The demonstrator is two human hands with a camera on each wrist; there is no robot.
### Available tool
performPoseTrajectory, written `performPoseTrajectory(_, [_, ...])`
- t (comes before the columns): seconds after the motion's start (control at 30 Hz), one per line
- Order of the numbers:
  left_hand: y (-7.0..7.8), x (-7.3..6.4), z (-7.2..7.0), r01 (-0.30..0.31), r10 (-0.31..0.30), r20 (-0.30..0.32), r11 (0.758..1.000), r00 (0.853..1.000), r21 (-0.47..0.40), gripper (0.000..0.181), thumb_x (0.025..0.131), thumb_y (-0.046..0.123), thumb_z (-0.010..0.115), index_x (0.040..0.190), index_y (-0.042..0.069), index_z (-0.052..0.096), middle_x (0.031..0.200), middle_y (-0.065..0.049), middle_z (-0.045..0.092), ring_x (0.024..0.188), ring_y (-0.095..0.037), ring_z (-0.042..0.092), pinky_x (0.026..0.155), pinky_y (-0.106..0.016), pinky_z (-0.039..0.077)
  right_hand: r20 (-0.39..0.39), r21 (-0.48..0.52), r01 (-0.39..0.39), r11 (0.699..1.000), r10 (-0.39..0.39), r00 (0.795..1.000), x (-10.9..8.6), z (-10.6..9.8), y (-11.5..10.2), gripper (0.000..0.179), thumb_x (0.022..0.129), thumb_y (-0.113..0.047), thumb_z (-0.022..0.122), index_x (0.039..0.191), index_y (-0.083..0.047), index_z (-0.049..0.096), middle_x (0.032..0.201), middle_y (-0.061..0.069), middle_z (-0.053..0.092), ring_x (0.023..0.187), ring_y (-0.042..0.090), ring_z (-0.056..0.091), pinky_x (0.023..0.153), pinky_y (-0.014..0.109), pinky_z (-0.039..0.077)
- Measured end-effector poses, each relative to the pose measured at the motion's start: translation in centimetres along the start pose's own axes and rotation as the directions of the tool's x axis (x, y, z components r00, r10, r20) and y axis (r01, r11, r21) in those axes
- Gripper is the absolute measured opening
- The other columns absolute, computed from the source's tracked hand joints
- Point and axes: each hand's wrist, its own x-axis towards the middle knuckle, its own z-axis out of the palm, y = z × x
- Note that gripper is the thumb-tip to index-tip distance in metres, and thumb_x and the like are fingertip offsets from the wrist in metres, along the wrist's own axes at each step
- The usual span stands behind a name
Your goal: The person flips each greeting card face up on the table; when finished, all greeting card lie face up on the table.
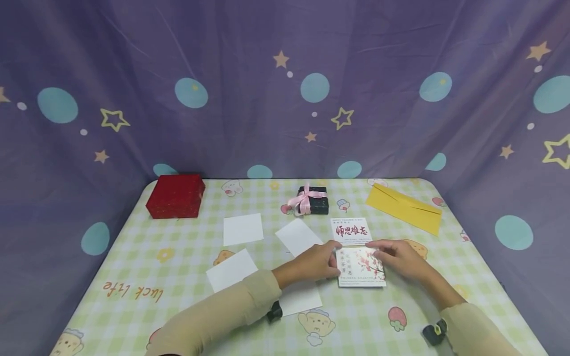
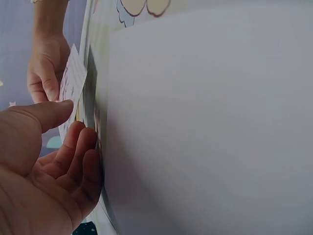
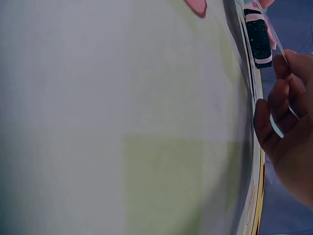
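Observation:
A white card printed with red blossoms and lines of writing [image 1: 361, 271] is held between both hands. My left hand [image 1: 309, 264] pinches its left edge, thumb over the printed face and fingers curled at the back. At the opposite edge my right hand [image 1: 398, 257] grips it between thumb and forefinger, the other fingers bent. In the left wrist view the card [image 2: 74, 81] stands tilted above the tabletop; the right wrist view shows it only as a thin edge. Just beyond the hands lies another card with large red calligraphy [image 1: 352, 231], its lower edge meeting the blossom card in the head view.
Several blank white cards [image 1: 243, 229] lie left of the hands, one partly under the left forearm. Farther back are a red box [image 1: 175, 196], a small black gift box with pink ribbon [image 1: 318, 201] and a yellow envelope [image 1: 404, 208]. A checked cloth [image 1: 187, 277] covers the table.

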Motion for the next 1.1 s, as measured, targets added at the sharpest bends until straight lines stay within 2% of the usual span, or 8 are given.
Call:
performPoseTrajectory(0.2, [0.1, 0.6, 0.4, -0.002, 0.003, -0.012, 0.998, 1.0, 0.069, 0.063, 0.089, 0.022, 0.077, 0.143, 0.009, 0.048, 0.077, 0.015, 0.064, 0.062, 0.001, 0.055, 0.062, -0.016, 0.044, 0.0, -0.02, 0.016, 1.0, -0.016, 1.0, 0.1, 0.0, 0.1, 0.024, 0.095, -0.019, 0.072, 0.119, -0.02, 0.076, 0.12, 0.004, 0.075, 0.107, -0.002, 0.065, 0.088, 0.019, 0.053])
performPoseTrajectory(0.4, [0.1, 1.1, 0.7, 0.034, -0.031, -0.023, 0.994, 0.999, 0.107, 0.062, 0.088, 0.027, 0.078, 0.141, 0.011, 0.051, 0.075, 0.016, 0.061, 0.059, 0.0, 0.055, 0.058, -0.017, 0.042, -0.005, -0.063, 0.009, 0.998, -0.009, 1.0, 0.2, 0.2, -0.1, 0.023, 0.094, -0.02, 0.074, 0.117, -0.019, 0.077, 0.116, 0.006, 0.076, 0.098, -0.002, 0.063, 0.083, 0.02, 0.053])
performPoseTrajectory(0.53, [0.0, 1.4, 0.9, 0.061, -0.059, -0.027, 0.991, 0.998, 0.12, 0.061, 0.088, 0.029, 0.079, 0.14, 0.013, 0.052, 0.074, 0.015, 0.061, 0.058, -0.001, 0.055, 0.057, -0.018, 0.042, 0.0, -0.105, 0.004, 0.994, -0.004, 1.0, 0.3, 0.3, 0.1, 0.023, 0.094, -0.021, 0.074, 0.117, -0.021, 0.077, 0.104, -0.001, 0.075, 0.088, -0.001, 0.058, 0.079, 0.021, 0.05])
performPoseTrajectory(0.63, [-0.1, 1.6, 1.0, 0.073, -0.069, -0.037, 0.988, 0.997, 0.137, 0.059, 0.088, 0.03, 0.079, 0.138, 0.014, 0.053, 0.075, 0.015, 0.061, 0.059, -0.001, 0.054, 0.058, -0.019, 0.042, 0.005, -0.128, 0.01, 0.992, -0.009, 1.0, 0.4, 0.4, 0.2, 0.023, 0.093, -0.02, 0.074, 0.116, -0.021, 0.077, 0.091, -0.008, 0.069, 0.082, 0.002, 0.054, 0.075, 0.022, 0.047])
performPoseTrajectory(0.77, [-0.2, 1.8, 1.2, 0.083, -0.077, -0.046, 0.985, 0.996, 0.151, 0.057, 0.089, 0.029, 0.079, 0.137, 0.014, 0.054, 0.076, 0.015, 0.061, 0.059, -0.001, 0.054, 0.058, -0.019, 0.042, 0.007, -0.144, 0.017, 0.989, -0.016, 1.0, 0.6, 0.4, 0.4, 0.024, 0.093, -0.019, 0.074, 0.117, -0.021, 0.077, 0.091, -0.012, 0.068, 0.082, 0.002, 0.054, 0.076, 0.023, 0.048])
performPoseTrajectory(0.97, [-0.3, 2.2, 1.4, 0.088, -0.08, -0.055, 0.983, 0.995, 0.158, 0.056, 0.089, 0.028, 0.078, 0.138, 0.013, 0.054, 0.076, 0.014, 0.064, 0.058, -0.002, 0.056, 0.056, -0.019, 0.043, 0.031, -0.118, 0.009, 0.993, -0.005, 1.0, 0.7, 0.1, 0.6, 0.028, 0.093, -0.019, 0.075, 0.121, -0.02, 0.075, 0.082, -0.011, 0.06, 0.076, 0.002, 0.051, 0.07, 0.023, 0.045])
performPoseTrajectory(1.1, [-0.3, 2.3, 1.4, 0.1, -0.091, -0.06, 0.981, 0.994, 0.169, 0.056, 0.089, 0.029, 0.078, 0.138, 0.014, 0.054, 0.079, 0.013, 0.065, 0.059, -0.002, 0.056, 0.057, -0.019, 0.043, 0.069, -0.071, 0.032, 0.997, -0.027, 0.997, 0.7, 0.0, 0.5, 0.033, 0.091, -0.018, 0.076, 0.123, -0.017, 0.073, 0.078, -0.01, 0.054, 0.07, 0.002, 0.047, 0.063, 0.022, 0.043])
